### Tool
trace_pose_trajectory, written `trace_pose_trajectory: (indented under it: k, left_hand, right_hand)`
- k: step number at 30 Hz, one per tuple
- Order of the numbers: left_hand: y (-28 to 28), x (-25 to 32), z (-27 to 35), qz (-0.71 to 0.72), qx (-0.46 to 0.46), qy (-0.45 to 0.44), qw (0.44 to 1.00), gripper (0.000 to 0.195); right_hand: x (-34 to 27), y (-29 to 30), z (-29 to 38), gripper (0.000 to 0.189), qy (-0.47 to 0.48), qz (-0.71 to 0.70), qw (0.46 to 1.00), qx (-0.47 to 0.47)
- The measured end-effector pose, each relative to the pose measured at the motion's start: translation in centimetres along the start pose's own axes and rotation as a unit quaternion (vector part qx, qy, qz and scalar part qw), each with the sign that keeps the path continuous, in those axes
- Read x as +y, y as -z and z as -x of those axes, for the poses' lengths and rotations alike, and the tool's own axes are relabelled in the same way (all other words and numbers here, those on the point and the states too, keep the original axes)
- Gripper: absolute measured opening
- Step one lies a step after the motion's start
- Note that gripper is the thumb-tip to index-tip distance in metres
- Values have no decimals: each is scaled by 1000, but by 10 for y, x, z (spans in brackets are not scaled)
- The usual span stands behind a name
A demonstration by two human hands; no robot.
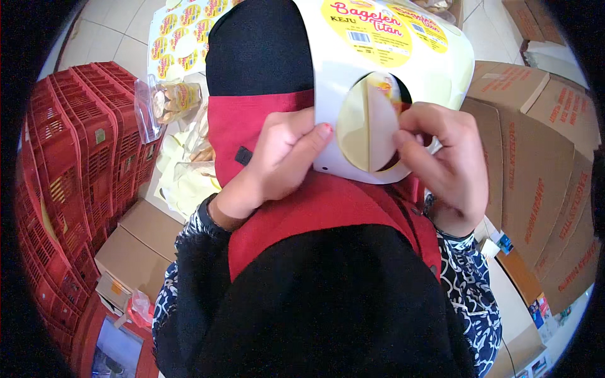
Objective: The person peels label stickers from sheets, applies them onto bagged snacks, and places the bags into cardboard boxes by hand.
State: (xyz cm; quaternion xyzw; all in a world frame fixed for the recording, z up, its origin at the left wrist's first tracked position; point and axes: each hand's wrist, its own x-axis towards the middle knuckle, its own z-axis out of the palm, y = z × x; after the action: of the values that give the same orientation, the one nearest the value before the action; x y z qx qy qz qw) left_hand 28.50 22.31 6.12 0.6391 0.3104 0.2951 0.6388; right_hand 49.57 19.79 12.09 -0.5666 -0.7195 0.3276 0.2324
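Note:
A white sheet of round yellow labels [326, 90] curves over my lap, with printing on the labels. My left hand [290, 151] grips the sheet's near left edge, thumb on top. Beside that thumb is a round cut-out in the sheet, where a pale, cream-coloured round piece [354, 127] is split by a straight line down its middle. Thumb and fingers of my right hand [437, 156] pinch the right edge of this piece. Dark gaps show along its rim. What lies inside the right hand's curled fingers is partly hidden.
Red plastic crates [90, 141] stand at the left, near a cardboard box [137, 231]. Clear bags of bread [175, 101] and loose round backing pieces [189, 189] lie left of my lap. Another label sheet [182, 38] is beyond. Large cardboard cartons [534, 179] stand at the right.

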Motion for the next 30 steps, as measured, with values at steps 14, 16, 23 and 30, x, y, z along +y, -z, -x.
trace_pose_trajectory:
  k: [14,16,23,30]
  left_hand:
    - [30,10,25,-72,105,158,979,23]
    - [30,16,20,-103,108,145,978,18]
    - [24,25,13,-438,227,-95,865,40]
    - [-3,33,6,-26,177,-171,969,57]
  right_hand:
    - [43,70,21,14,-78,-91,925,361]
    - [39,60,10,15,-49,-78,883,461]
    - [-1,14,-21,17,192,165,866,432]
    - [-24,-34,-24,32,320,17,931,176]
